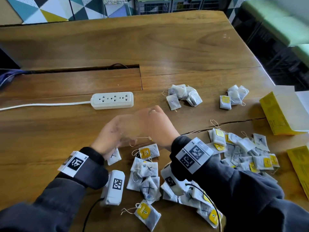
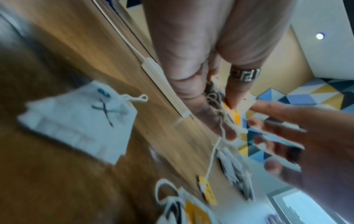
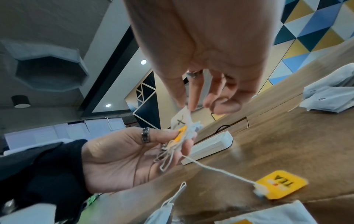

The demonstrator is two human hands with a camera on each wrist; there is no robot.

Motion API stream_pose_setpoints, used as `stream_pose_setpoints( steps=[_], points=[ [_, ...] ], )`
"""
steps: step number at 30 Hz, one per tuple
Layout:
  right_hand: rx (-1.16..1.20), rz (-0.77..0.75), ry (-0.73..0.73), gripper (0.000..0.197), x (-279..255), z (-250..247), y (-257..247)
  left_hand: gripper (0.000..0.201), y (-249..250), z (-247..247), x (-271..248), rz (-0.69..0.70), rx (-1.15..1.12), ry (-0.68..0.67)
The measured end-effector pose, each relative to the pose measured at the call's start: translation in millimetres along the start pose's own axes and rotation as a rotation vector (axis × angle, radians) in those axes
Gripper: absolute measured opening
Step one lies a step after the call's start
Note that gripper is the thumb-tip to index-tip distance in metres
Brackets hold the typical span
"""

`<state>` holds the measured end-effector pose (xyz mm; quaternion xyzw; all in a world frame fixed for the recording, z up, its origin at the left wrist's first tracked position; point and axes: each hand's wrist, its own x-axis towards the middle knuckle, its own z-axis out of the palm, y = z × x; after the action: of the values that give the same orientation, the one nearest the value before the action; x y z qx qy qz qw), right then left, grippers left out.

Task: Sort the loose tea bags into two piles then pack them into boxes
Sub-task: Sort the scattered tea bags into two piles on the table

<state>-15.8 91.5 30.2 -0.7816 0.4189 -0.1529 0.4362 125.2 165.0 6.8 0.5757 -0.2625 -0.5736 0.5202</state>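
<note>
My left hand (image 3: 182,139) pinches a small tea bag (image 3: 182,121) marked with an X, together with its yellow tag (image 3: 181,133) and a tangle of string (image 3: 166,156). My right hand (image 3: 186,106) comes from above, thumb and forefinger meeting on the bag's top corner. One string runs down to a yellow TEA tag (image 3: 281,184) lying on the table. In the head view both hands, left (image 1: 117,136) and right (image 1: 157,128), are blurred above the loose tea bags (image 1: 145,174). A bigger heap (image 1: 247,154) lies to the right. Two small piles (image 1: 182,96) (image 1: 234,97) sit further back.
An open yellow box (image 1: 280,114) stands at the right table edge, with another yellow box (image 1: 299,169) nearer me. A white power strip (image 1: 112,99) and its cord lie left of centre on the wooden table (image 1: 167,47), behind a cable slot (image 1: 83,69).
</note>
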Motion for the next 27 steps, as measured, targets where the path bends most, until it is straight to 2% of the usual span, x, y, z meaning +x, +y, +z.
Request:
stream_pose_setpoints(
  steps=[2, 3, 6, 7, 9, 12, 15, 16, 18, 20, 24, 27],
  points=[
    [-0.015, 0.037, 0.017, 0.019, 1.8, 2.7, -1.3, 0.035, 6.5, -12.2, 1.9, 0.005, -0.021, 0.089],
    [-0.046, 0.048, -0.058, 0.016, 4.1, 6.5, -1.6, 0.038, 9.8, -20.0, 3.4, 0.008, -0.036, 0.138],
    [-0.314, 0.033, -0.474, 0.024, 10.2, 29.0, -7.4, 0.045, 17.9, -44.0, 6.2, 0.019, -0.097, 0.248],
    [-0.380, 0.035, -0.559, 0.028, 11.6, 38.4, -10.0, 0.045, 20.0, -50.4, 6.2, 0.018, -0.097, 0.265],
    [-0.442, 0.058, -0.623, 0.043, 12.9, 57.0, -15.0, 0.040, 22.9, -60.2, 5.9, 0.010, -0.060, 0.277],
    [-0.527, 0.022, -0.572, 0.056, 12.6, 77.2, -23.0, 0.040, 22.6, -68.5, 5.5, -0.009, -0.023, 0.283],
    [-0.569, -0.017, -0.558, 0.055, 16.7, 88.5, -25.8, 0.047, 20.2, -72.6, 5.0, -0.003, -0.016, 0.285],
    [-0.575, -0.015, -0.578, 0.050, 18.7, 90.5, -26.0, 0.049, 20.0, -72.8, 4.9, -0.001, -0.021, 0.287],
    [-0.593, -0.040, -0.630, 0.027, 21.6, 90.8, -26.3, 0.051, 20.1, -71.6, 4.8, 0.003, -0.044, 0.292],
    [-0.477, -0.051, -0.603, 0.015, 23.3, 83.1, -22.9, 0.054, 20.7, -70.4, 4.8, 0.009, -0.058, 0.294],
    [-0.084, 0.042, -0.440, 0.025, 21.0, 42.7, -10.2, 0.053, 21.4, -64.0, 4.2, 0.016, -0.060, 0.249],
    [0.077, 0.104, -0.360, 0.032, 20.3, 17.6, 3.5, 0.052, 20.2, -57.8, 4.8, -0.008, -0.092, 0.185]
  ],
)
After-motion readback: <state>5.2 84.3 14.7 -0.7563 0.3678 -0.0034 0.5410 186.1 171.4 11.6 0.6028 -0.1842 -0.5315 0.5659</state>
